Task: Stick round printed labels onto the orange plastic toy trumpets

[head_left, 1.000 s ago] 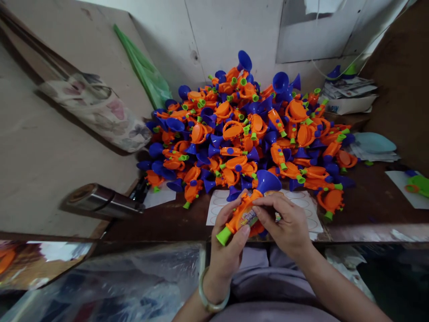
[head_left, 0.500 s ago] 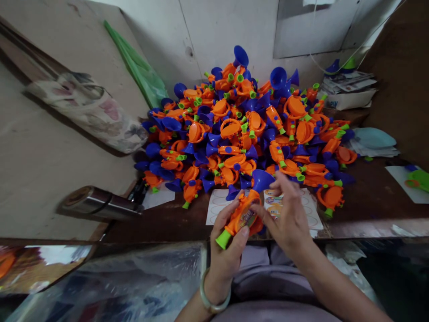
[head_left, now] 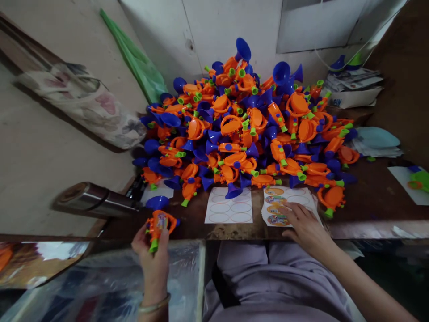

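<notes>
My left hand (head_left: 152,252) is closed around a toy trumpet (head_left: 157,223), orange with a blue bell and a green mouthpiece. An oval sticker shows on the trumpet's side. It is at the table's front edge, bell pointing away from me. To the right, my right hand (head_left: 306,228) rests with fingers stretched over a stack of sticker sheets (head_left: 303,199); printed oval stickers remain down the top sheet's left side. The fingertips touch the sheet near these stickers. Between my hands lies a sheet of blank oval outlines (head_left: 229,208).
A large heap of toy trumpets (head_left: 231,127) covers the back of the table. A steel flask (head_left: 95,201) lies at left, below a hanging floral bag (head_left: 90,105). A plastic-lined box (head_left: 186,277) is below the front edge. Papers (head_left: 353,89) are stacked at back right.
My left hand has carried the trumpet left, away from my right hand. My right hand has left the trumpet and come down on the sticker sheets.
</notes>
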A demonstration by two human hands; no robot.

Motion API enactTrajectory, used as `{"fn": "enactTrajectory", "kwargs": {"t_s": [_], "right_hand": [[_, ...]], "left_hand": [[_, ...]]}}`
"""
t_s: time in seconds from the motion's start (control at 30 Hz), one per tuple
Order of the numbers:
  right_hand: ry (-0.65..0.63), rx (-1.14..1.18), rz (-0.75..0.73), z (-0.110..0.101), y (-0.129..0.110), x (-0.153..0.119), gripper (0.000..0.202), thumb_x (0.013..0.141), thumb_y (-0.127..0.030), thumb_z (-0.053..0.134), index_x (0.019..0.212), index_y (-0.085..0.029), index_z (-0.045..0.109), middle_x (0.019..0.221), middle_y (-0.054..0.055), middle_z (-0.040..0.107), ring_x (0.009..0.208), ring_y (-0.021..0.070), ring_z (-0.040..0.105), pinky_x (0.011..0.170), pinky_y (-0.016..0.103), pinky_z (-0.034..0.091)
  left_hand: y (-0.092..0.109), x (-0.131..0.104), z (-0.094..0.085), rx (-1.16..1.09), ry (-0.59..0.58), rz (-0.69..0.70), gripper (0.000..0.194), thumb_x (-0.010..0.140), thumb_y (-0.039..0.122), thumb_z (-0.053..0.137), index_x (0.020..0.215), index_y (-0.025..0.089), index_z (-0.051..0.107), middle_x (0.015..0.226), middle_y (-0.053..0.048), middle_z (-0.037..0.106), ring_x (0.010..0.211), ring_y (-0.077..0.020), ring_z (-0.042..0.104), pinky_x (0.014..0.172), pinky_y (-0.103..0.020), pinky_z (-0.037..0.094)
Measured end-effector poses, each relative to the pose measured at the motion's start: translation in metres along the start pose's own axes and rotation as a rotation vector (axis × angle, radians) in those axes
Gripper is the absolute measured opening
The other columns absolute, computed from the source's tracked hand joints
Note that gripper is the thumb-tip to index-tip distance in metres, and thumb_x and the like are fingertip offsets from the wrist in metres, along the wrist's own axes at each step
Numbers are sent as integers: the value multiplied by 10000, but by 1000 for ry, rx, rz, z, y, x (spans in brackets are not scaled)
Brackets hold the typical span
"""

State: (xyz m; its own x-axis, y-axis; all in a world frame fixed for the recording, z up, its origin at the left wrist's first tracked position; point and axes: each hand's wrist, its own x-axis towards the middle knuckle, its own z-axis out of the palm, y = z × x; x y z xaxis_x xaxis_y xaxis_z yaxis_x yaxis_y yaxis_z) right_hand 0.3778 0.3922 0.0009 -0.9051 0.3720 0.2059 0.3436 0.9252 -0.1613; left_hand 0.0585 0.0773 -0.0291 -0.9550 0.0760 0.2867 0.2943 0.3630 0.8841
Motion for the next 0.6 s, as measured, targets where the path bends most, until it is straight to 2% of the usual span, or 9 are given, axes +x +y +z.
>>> {"fn": "enactTrajectory", "kwargs": {"t_s": [0.07,0.13,0.23,0.27,0.33,0.4,0.47,0.53,0.6], "right_hand": [[-26,-50,-32,8,2,-3,467,880,-154,744,1339,-232,701,1332,150,766,1202,357,728,925,496,655],[-29,-67,-72,11,5,-4,381,909,-116,690,1270,-223,745,1275,134,802,1181,337,751,947,476,661],[0,-48,-91,10,10,-3,405,917,-21,570,1194,-224,784,1173,113,843,1146,289,786,966,407,663],[16,-35,-78,9,11,-3,425,913,-3,545,1175,-231,791,1134,107,851,1114,271,801,939,373,669],[54,-10,-38,6,12,-3,394,928,-17,539,1116,-242,802,1073,101,860,1016,250,829,830,315,681],[95,5,-9,5,13,-3,314,967,-70,557,1039,-247,807,1013,86,865,917,239,841,735,288,678],[148,22,-5,4,11,-4,297,1003,-99,547,1047,-237,806,1002,80,867,881,225,842,714,279,678],[219,48,-27,0,8,-8,336,1041,-105,500,1106,-234,803,1042,76,868,925,202,840,805,287,687],[331,112,-146,-7,2,-13,351,1077,-128,475,1153,-249,796,1076,61,869,993,188,830,945,336,677]], "left_hand": [[-7,4,-1,73,1,18,626,841,579,769,1284,165,616,1435,-217,634,1379,-439,618,1197,-669,451],[-5,5,0,152,28,63,483,826,529,793,1150,187,684,1405,-199,670,1440,-468,565,1242,-693,382],[8,2,2,213,89,160,421,838,458,801,1159,201,707,1508,-177,627,1568,-473,414,1305,-687,281],[14,-3,5,213,104,191,431,830,452,808,1164,197,713,1524,-173,622,1575,-470,405,1309,-672,290],[27,-19,14,187,65,236,393,836,478,798,1111,201,751,1373,-156,730,1424,-441,600,1232,-610,450],[47,-42,30,94,-147,196,351,885,537,745,1044,227,790,999,-99,827,970,-328,814,930,-466,657],[72,-67,52,-195,-641,-110,465,890,610,743,1123,210,783,873,-89,827,737,-262,806,689,-365,659],[99,-87,77,-430,-939,-484,601,844,698,768,1117,162,774,863,-116,830,690,-246,796,628,-331,632],[124,-96,100,-621,-1110,-820,690,789,753,787,1092,133,776,937,-159,842,737,-257,810,658,-333,635]]}}
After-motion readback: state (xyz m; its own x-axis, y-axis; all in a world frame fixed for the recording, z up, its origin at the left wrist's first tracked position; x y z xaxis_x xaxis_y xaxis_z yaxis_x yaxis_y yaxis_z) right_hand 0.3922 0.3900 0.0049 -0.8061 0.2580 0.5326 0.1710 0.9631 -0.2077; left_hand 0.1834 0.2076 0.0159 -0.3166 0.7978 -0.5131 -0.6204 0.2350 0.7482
